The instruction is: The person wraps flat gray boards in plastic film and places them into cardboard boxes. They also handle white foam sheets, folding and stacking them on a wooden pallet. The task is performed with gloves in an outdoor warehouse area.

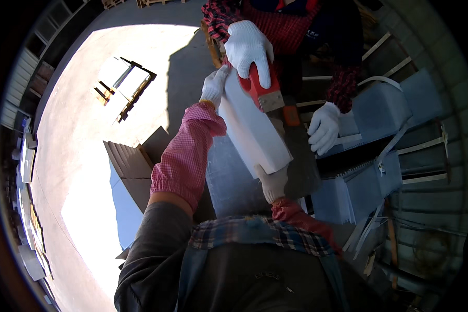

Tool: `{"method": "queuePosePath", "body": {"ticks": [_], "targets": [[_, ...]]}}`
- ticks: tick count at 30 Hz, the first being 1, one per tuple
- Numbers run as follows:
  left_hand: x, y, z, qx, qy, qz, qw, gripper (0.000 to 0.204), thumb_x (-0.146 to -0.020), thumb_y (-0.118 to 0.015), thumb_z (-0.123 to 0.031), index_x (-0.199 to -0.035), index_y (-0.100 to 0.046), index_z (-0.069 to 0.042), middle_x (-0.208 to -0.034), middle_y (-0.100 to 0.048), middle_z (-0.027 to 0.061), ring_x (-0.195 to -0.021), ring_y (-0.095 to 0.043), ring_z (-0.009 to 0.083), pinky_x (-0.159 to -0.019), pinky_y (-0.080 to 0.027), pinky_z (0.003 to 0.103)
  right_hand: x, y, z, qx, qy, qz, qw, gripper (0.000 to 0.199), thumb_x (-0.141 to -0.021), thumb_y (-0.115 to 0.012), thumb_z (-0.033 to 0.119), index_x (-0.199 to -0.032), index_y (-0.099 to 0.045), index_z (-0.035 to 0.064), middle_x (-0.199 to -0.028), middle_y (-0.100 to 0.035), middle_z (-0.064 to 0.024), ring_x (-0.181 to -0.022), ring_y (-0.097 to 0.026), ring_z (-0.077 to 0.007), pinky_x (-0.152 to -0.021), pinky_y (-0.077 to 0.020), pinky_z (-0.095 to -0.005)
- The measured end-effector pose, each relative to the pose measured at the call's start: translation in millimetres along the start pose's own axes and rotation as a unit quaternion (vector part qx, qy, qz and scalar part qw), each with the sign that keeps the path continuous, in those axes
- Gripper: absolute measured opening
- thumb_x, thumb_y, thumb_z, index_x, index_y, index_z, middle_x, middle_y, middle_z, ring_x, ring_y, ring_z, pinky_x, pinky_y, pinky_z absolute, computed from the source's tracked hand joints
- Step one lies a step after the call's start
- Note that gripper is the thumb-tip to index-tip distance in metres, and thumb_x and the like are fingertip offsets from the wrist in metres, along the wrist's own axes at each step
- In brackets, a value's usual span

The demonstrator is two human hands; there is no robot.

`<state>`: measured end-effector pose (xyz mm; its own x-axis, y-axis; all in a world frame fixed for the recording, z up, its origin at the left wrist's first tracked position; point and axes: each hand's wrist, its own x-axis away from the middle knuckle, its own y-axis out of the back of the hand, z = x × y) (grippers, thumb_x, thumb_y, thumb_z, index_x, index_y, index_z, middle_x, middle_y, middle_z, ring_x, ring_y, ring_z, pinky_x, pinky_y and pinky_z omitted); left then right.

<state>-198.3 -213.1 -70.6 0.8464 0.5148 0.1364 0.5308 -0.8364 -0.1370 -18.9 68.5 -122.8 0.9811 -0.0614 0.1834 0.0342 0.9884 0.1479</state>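
A long white box-shaped piece [257, 130] lies slantwise on a grey metal-topped surface [229, 179] in front of me. My left hand [215, 86], in a white glove, grips the far left edge of the piece. At its near end my right hand [272, 184], also gloved, holds the corner, its lower fingers partly hidden. Across from me a co-worker's white-gloved hand [248, 49] grips a red hand tool [260, 88] with a metal front plate against the top of the piece. The co-worker's other hand [325, 127] rests beside it to the right.
Stacked grey-blue sheets [382, 112] and loose pale strips [395, 145] lie on the right. An orange block [291, 116] is beside the white piece. Brown cardboard [130, 161] stands to the left, and a pallet with panels [125, 88] lies on the sunlit floor.
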Motion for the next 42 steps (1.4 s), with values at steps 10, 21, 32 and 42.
{"method": "queuePosePath", "body": {"ticks": [10,21,32,42], "targets": [[23,-20,1,-0.109,-0.045,-0.090,0.989,0.060,-0.102,-0.053,-0.053,-0.129,-0.063,0.000,-0.113,-0.070,0.0147,-0.105,-0.063,0.0232,-0.094,-0.049,0.036,-14,10,8,-0.017,0.112,0.046,0.993,0.059,-0.071,-0.084,0.017,-0.121,-0.060,-0.0014,-0.103,-0.070,-0.0149,-0.078,-0.069,-0.0239,-0.073,-0.0549,-0.0412],[54,-22,-8,-0.260,-0.135,-0.187,0.938,0.048,-0.107,-0.048,-0.042,-0.128,-0.062,-0.001,-0.110,-0.070,0.0226,-0.101,-0.067,0.0388,-0.091,-0.051,0.042,-5,14,29,-0.019,-0.091,0.074,0.993,0.067,-0.072,-0.086,0.014,-0.129,-0.054,-0.0006,-0.105,-0.068,-0.0150,-0.086,-0.068,-0.0258,-0.075,-0.0563,-0.0392],[172,-68,-36,-0.439,-0.543,0.154,0.699,0.038,-0.094,-0.065,-0.037,-0.115,-0.066,-0.005,-0.117,-0.065,0.0143,-0.116,-0.059,0.0381,-0.112,-0.038,0.053,-7,-3,-22,-0.085,0.015,0.028,0.996,0.087,-0.076,-0.089,0.013,-0.145,-0.038,0.0024,-0.130,-0.058,-0.0128,-0.115,-0.061,-0.0228,-0.095,-0.0535,-0.0379],[158,-60,-42,-0.464,-0.491,0.423,0.604,0.060,-0.092,-0.056,-0.064,-0.086,-0.073,-0.007,-0.087,-0.068,0.0086,-0.094,-0.061,0.0287,-0.101,-0.042,0.044,-18,7,-53,0.015,0.081,0.035,0.996,0.060,-0.068,-0.089,0.003,-0.120,-0.060,-0.0003,-0.117,-0.066,-0.0077,-0.103,-0.064,-0.0205,-0.090,-0.0530,-0.0358]]}}
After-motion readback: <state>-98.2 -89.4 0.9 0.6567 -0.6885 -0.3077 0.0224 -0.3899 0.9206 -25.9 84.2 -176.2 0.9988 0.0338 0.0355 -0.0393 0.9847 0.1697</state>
